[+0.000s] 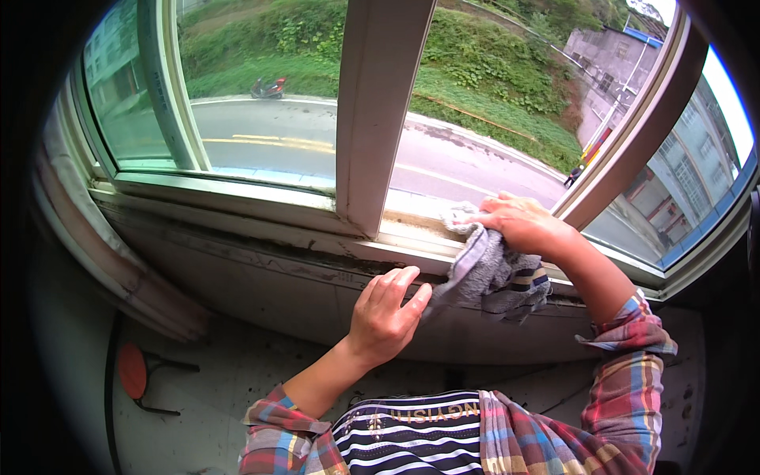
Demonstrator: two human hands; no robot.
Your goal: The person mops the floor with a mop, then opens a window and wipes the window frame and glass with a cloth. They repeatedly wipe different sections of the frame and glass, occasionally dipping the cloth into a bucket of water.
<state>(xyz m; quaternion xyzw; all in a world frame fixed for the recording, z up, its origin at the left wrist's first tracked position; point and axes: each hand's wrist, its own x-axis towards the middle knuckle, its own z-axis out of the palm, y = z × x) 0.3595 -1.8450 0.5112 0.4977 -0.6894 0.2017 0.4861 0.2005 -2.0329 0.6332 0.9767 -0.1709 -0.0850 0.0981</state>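
My right hand (515,221) grips a grey terry cloth (484,279) with darker and tan stripes. It presses a bunched end onto the bottom track of the window frame (409,228), in the gap right of the thick upright post (380,119). The rest of the cloth hangs over the inner edge of the sill. My left hand (386,314) is held in front of the dirty sill ledge (332,261), holding nothing, fingers loosely bent and thumb apart. Its thumb is close beside the cloth's hanging edge; whether they touch I cannot tell.
Sliding glass panes (261,77) stand at the left, with another pane (671,172) at the right. A pale curtain (101,237) hangs at the left. Below it, on the floor, is a stool-like object with a round red top (132,371). Outside lie a road (267,130) and a green bank.
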